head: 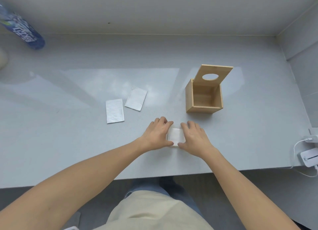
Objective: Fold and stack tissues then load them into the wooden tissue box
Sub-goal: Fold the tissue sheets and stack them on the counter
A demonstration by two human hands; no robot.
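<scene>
A small folded white tissue (175,135) lies on the grey table between my hands. My left hand (157,135) presses its left edge and my right hand (195,137) presses its right edge, fingers spread flat over it. Two more folded tissues lie apart to the left: one (114,111) upright, the other (136,99) tilted. The wooden tissue box (203,109) stands to the upper right of my hands, its inside bare. Its lid (215,69), with an oval hole, is tipped up at the back.
A blue plastic pack (24,33) lies at the far left back. White chargers and a cable (308,154) sit at the table's right edge. The table's front edge (154,177) runs just below my forearms, a wall behind.
</scene>
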